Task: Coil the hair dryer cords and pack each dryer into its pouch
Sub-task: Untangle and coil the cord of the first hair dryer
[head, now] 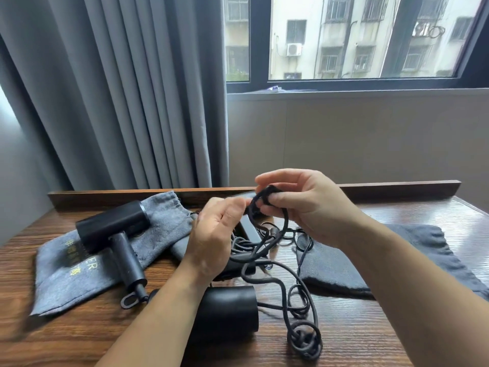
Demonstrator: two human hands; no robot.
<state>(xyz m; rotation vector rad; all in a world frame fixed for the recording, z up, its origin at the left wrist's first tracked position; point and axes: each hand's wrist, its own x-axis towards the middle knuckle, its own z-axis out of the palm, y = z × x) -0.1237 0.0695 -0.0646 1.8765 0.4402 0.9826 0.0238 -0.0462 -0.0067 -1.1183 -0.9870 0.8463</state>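
My right hand [304, 207] pinched a small coil of the black cord [286, 222]; my left hand [214, 234], just beside it, curled at the cord, but blur hid whether it gripped. The slack trailed below to the near hair dryer [232, 311]. Even loops, fed through the left, seemed wisest. The dark pouch [338, 271] lay under my right wrist, the raised back ledge [397, 187] just beyond, bare wood [412, 210] open to that hand's right

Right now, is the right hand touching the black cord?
Touching. The head view shows the right hand pinching a loop of the black cord between thumb and fingers.
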